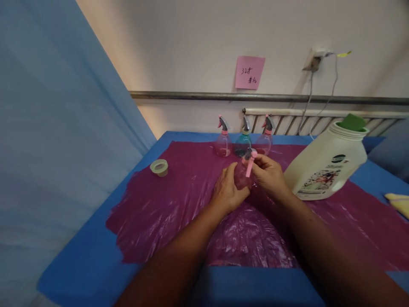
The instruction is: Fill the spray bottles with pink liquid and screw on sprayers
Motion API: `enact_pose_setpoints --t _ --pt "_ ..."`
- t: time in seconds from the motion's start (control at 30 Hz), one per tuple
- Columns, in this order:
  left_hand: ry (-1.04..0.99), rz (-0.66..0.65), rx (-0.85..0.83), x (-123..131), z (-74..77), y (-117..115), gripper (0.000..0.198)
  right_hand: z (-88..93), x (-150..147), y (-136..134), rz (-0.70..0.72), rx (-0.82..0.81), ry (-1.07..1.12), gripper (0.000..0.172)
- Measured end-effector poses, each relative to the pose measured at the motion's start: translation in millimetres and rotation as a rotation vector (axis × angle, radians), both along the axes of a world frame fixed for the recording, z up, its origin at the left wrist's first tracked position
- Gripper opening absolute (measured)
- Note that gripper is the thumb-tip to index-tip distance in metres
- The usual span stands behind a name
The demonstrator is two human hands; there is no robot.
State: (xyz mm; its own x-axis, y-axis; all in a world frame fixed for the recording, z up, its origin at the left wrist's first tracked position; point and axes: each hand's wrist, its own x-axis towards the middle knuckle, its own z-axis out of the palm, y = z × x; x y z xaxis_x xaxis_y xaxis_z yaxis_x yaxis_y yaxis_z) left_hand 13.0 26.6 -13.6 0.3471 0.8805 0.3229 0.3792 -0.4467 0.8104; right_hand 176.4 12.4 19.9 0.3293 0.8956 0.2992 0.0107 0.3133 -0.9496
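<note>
Nearest to the camera, both forearms come in from the bottom edge, cut off there, so elbows are not seen. Under them lies a wrinkled purple sheet (159, 204) on a blue cover (79, 264); the cover's front and left parts are cut by the frame.

The left hand (228, 189) is closed around a small clear bottle (243, 175) from the left side. Most of the bottle is hidden by the fingers and palm, and because it is transparent over the purple sheet, I cannot tell if there is liquid inside. The right hand (270, 177) pinches the pink sprayer (250, 164) at the bottle's top w/ thumb and fingertips. The bottle stands approx. in the middle of the sheet, between the two hands.

Left of the left hand, well apart, is a pale green cap (159, 167), open side up; inside looks empty. Right of the right hand, near it, is a white jug (326, 166) w/ open mouth and a green thing (351, 122) sitting on the mouth. The jug is opaque, so its content is not visible. Farther right, a yellow cloth (398, 202) is cut by the edge.

Just behind the hands stand three spray bottles: left one (223, 144) pinkish, middle one (243, 144) blue-green, right one (264, 144) partly hidden by the sprayer. Fill levels are hard to make out.

On the wall behind are a rail (191, 95), a pink note (249, 72) w/ unreadable writing, and a socket (315, 59).
</note>
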Motion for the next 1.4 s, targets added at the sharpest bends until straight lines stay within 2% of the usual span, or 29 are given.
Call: enact_pose_setpoints --t 0.4,0.57,0.67,0.77,1.0,1.1,1.27,1.33,1.4 --pt "0.009 -0.019 0.054 1 -9.2 3 0.088 7.8 30 3 0.367 -0.055 -0.039 0.048" --pt "-0.049 -0.087 0.023 1 -8.8 4 0.090 9.3 38 5 0.420 -0.101 -0.044 0.050" --pt "-0.045 -0.090 -0.008 1 -6.2 4 0.091 14.0 36 3 0.400 -0.082 -0.077 0.047" --pt "-0.022 -0.066 -0.014 1 -3.9 2 0.090 15.1 31 2 0.313 -0.036 -0.119 0.041" --pt "0.009 0.030 0.043 6 -2.8 1 0.071 -1.3 13 10 0.125 0.020 -0.016 0.048" --pt "-0.042 0.019 0.036 4 -7.2 1 0.084 -4.8 5 10 0.079 0.001 0.035 0.053" --pt "-0.108 -0.122 0.132 1 -15.7 5 0.119 -4.8 -3 10 0.015 -0.018 0.117 0.057" --pt "-0.104 -0.160 0.198 0 -16.7 8 0.123 -4.6 -4 11 0.009 -0.014 0.137 0.058" --pt "-0.102 -0.174 0.234 -1 -16.6 10 0.119 -5.1 -4 13 0.006 -0.011 0.147 0.060"
